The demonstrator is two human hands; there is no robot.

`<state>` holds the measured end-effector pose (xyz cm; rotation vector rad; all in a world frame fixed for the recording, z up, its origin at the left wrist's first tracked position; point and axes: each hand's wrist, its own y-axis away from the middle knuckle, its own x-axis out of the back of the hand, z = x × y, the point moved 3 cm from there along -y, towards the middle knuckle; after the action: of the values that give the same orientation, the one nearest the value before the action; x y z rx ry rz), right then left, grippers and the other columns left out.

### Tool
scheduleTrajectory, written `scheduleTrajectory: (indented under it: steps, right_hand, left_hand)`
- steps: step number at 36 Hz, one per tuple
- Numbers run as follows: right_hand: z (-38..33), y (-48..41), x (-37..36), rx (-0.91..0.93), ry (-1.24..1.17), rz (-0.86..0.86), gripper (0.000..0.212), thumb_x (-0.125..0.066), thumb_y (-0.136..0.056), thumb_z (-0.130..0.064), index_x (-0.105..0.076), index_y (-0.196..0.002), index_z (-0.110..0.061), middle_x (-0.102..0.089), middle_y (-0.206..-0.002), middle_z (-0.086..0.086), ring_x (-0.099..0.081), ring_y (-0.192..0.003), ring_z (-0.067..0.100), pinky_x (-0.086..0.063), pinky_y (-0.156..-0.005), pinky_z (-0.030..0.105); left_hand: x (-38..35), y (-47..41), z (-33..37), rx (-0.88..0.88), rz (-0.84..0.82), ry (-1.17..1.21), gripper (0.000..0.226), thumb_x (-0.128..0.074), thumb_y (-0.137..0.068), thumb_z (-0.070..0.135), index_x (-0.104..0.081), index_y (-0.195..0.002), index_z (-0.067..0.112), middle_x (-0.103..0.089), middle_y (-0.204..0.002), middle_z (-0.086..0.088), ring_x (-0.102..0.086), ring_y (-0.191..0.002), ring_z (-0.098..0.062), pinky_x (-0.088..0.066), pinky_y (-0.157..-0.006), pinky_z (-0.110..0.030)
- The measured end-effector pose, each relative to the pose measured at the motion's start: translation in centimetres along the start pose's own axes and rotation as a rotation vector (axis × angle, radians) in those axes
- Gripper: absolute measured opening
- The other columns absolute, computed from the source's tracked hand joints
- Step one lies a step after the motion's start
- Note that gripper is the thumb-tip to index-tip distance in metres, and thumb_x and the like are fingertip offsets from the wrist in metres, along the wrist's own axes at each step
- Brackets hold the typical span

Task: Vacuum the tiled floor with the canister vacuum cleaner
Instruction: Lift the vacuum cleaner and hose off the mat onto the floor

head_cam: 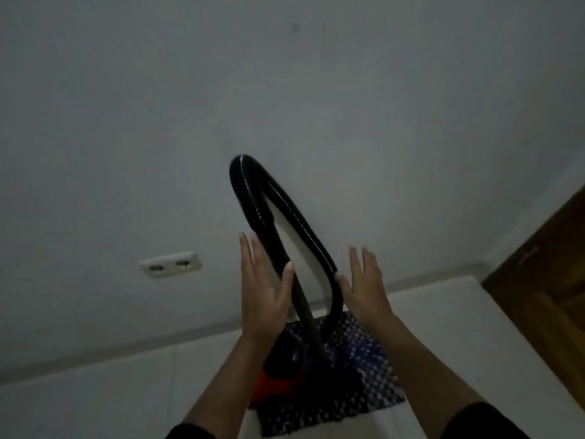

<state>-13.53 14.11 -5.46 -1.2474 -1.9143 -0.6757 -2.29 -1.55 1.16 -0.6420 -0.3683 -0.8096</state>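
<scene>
Hands spread open, left hand (pixel 264 288) thumb touching wand (pixel 269 239), hose (pixel 304 226) beside right hand (pixel 367 283).

Dim room, light weak and greyish. Plain pale wall (pixel 285 90) fills most of view, from 9 through 12 to 2 o'clock. White double socket plate (pixel 171 263) set low on wall at 9 o'clock, tilted in frame. Pale skirting strip (pixel 126 348) runs along wall base. Light tiled floor (pixel 95 403) at 7 o'clock, grout lines faint. Dark wooden door (pixel 550 267) at 3 o'clock. Blue-and-white patterned mat (pixel 357 340) on floor at 6 o'clock.
</scene>
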Motion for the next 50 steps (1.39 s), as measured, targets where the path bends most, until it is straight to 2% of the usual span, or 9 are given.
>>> scheduleTrajectory:
  steps: [7,13,19,24,28,35,41,45,50]
  right_hand:
    - [8.4,-3.7,-12.1,-0.057,-0.125,-0.019,0.067,-0.035,-0.102,-0.038,0.003,-0.154,-0.021,0.01,-0.162,0.005,0.009,-0.149,0.021,0.0,-0.121,0.04]
    - [13.8,-8.9,-19.8,-0.015,-0.206,0.05,0.066,-0.036,-0.102,-0.035,0.002,-0.155,-0.023,0.01,-0.162,0.006,0.004,-0.149,0.023,-0.006,-0.12,0.039]
    - [17.3,-13.6,-24.2,0.07,-0.319,0.165,0.062,-0.034,-0.103,-0.03,0.001,-0.154,-0.025,0.001,-0.162,0.009,-0.004,-0.149,0.025,-0.01,-0.119,0.041]
    - [17.9,-14.7,-25.8,0.176,-0.416,0.235,0.058,-0.032,-0.104,-0.021,-0.003,-0.155,-0.023,-0.028,-0.154,0.008,-0.032,-0.138,0.023,-0.026,-0.105,0.023]
    - [18.2,-13.9,-25.8,0.203,-0.39,0.349,0.055,-0.035,-0.104,-0.02,-0.012,-0.153,-0.026,-0.044,-0.138,0.015,-0.044,-0.12,0.025,-0.031,-0.093,0.023]
    - [17.0,-8.8,-24.5,0.33,-0.571,0.403,0.048,-0.037,-0.102,-0.014,-0.02,-0.143,-0.033,-0.03,-0.138,-0.011,-0.028,-0.104,-0.041,-0.02,-0.086,-0.015]
    - [12.9,-4.2,-26.3,0.518,-0.647,0.352,0.053,-0.032,-0.084,-0.075,-0.021,-0.136,-0.064,-0.038,-0.129,-0.026,-0.038,-0.115,-0.027,-0.032,-0.092,-0.006]
    - [10.9,-2.9,-28.1,0.582,-0.51,0.308,0.072,-0.036,-0.081,-0.078,-0.002,-0.142,-0.062,-0.035,-0.128,-0.039,-0.045,-0.117,-0.012,-0.042,-0.091,0.01]
    - [9.6,-2.2,-29.9,0.67,-0.324,0.302,0.092,-0.047,-0.077,-0.076,0.007,-0.147,-0.053,-0.05,-0.122,-0.003,-0.056,-0.106,0.017,-0.052,-0.087,0.042]
  left_hand:
    - [-8.9,3.4,-8.4,-0.128,0.021,0.15,0.067,-0.028,-0.098,0.047,0.015,-0.149,0.037,0.013,-0.161,0.006,0.007,-0.147,-0.001,0.0,-0.115,-0.006]
    - [-13.8,4.0,-14.0,-0.276,0.06,0.265,0.063,-0.024,-0.093,0.06,0.022,-0.135,0.062,0.015,-0.147,0.044,0.005,-0.142,0.013,-0.004,-0.111,0.0]
    - [-17.0,3.5,-16.1,-0.517,0.076,0.368,0.065,-0.023,-0.096,0.048,0.019,-0.144,0.037,0.014,-0.148,0.037,0.005,-0.142,0.012,-0.005,-0.113,-0.003]
    - [-17.9,3.2,-16.4,-0.596,0.028,0.361,0.066,-0.03,-0.102,0.018,0.018,-0.145,0.032,0.002,-0.13,0.057,-0.054,-0.12,-0.018,-0.039,-0.102,-0.009]
    - [-17.0,3.3,-16.6,-0.581,0.079,0.349,0.069,-0.033,-0.102,0.011,0.018,-0.147,0.023,-0.004,-0.118,0.064,-0.058,-0.094,-0.027,-0.048,-0.096,-0.027]
    - [-16.1,3.6,-16.9,-0.557,0.06,0.333,0.069,-0.028,-0.101,0.026,0.023,-0.139,0.054,0.01,-0.139,0.052,-0.037,-0.132,-0.046,-0.031,-0.111,-0.059]
    - [-14.7,4.5,-17.2,-0.473,0.055,0.361,0.068,-0.031,-0.102,0.011,0.02,-0.142,0.031,-0.005,-0.116,0.067,-0.055,-0.11,-0.017,-0.043,-0.105,-0.022]
    - [-13.7,5.1,-17.5,-0.468,0.052,0.345,0.071,-0.033,-0.101,0.011,0.02,-0.144,0.03,-0.008,-0.114,0.067,-0.052,-0.113,-0.024,-0.046,-0.102,-0.052]
    - [-11.0,5.7,-19.4,-0.47,0.095,0.304,0.078,-0.038,-0.098,0.021,0.023,-0.144,0.036,-0.001,-0.141,0.051,-0.038,-0.137,-0.025,-0.037,-0.109,-0.056]
